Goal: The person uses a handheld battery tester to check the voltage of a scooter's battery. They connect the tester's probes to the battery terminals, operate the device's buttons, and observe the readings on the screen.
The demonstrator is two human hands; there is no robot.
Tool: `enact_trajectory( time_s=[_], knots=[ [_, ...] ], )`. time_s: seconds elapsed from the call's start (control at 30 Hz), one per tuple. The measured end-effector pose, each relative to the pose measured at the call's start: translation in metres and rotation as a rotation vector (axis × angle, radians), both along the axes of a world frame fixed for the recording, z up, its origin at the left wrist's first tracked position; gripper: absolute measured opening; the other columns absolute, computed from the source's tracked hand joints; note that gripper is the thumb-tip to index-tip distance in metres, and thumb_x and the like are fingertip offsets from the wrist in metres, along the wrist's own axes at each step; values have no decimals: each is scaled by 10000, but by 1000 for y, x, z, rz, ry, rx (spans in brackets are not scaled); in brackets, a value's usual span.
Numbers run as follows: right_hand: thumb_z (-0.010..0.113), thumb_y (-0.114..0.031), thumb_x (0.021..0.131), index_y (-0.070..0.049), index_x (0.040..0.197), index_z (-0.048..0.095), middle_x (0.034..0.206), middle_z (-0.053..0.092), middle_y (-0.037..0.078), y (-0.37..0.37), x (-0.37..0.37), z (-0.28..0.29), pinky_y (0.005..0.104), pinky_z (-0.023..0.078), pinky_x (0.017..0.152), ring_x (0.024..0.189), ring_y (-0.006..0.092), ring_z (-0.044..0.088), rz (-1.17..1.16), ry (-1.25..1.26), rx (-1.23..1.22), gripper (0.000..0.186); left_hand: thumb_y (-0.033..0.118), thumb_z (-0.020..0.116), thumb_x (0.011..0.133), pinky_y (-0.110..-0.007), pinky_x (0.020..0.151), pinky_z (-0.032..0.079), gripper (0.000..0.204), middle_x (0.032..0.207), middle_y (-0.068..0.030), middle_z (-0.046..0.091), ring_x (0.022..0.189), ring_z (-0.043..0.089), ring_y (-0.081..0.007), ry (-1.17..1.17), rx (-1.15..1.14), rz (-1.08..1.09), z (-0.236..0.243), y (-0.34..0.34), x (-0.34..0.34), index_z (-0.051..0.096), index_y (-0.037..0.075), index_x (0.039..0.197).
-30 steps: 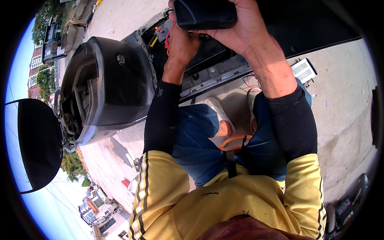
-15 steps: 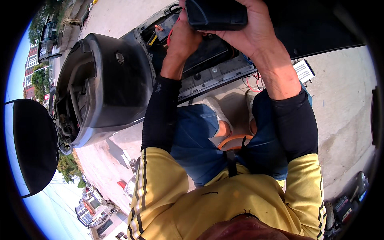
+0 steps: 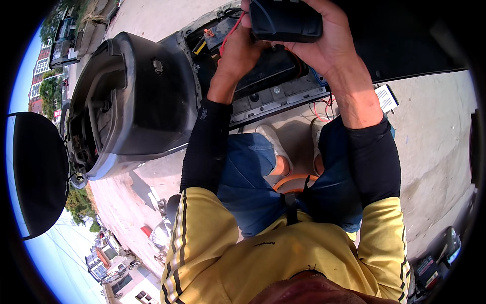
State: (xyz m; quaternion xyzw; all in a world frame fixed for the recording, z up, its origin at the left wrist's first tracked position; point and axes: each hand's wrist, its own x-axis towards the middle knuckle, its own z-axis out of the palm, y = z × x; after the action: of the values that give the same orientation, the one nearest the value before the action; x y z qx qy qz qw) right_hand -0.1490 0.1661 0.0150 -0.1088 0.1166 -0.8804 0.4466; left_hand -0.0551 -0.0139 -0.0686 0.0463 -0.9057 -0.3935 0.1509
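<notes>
Both hands and one black device [image 3: 288, 23] obstruct the view into one open compartment [image 3: 288, 95]. The right hand [image 3: 331, 43] grips the device above it; the left hand [image 3: 238, 55] is curled beside one red cable [image 3: 231, 38], its exact hold indeterminable. Around: one white box [image 3: 387, 99], two shoes [image 3: 270, 138].

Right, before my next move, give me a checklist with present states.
1. Black, rounded plastic device held in the right hand: ok.
2. Thin red wire well clear of the left hand: not ok, it runs right beside it.
3. Left hand's grip: cannot tell, its fingertips are partly hidden.
4. Small orange fitting uncovered by either hand: ok.
5. White rectangular box apart from both hands: ok.
</notes>
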Motion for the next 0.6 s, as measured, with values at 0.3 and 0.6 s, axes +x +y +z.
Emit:
enact_trajectory(
  time_s=[0.3,0.6],
  knots=[
    [707,-229,993,-9,1284,612,1100,704,82,-1,2,5,381,557,943,1020,205,689,-41,19,-13,377,26,746,920,-375,910,556,380,1148,-134,742,1070,713,-214,-75,230,26,5,6,6,615,7,1276],
    [633,-403,1007,1,1370,565,1165,704,133,-12,8,-4,393,575,960,1064,239,702,-19,189,78,547,155,676,969,-427,893,538,454,1157,-253,708,1065,729,-347,-336,-79,228,61,33,48,537,-23,1363]
  ],
)
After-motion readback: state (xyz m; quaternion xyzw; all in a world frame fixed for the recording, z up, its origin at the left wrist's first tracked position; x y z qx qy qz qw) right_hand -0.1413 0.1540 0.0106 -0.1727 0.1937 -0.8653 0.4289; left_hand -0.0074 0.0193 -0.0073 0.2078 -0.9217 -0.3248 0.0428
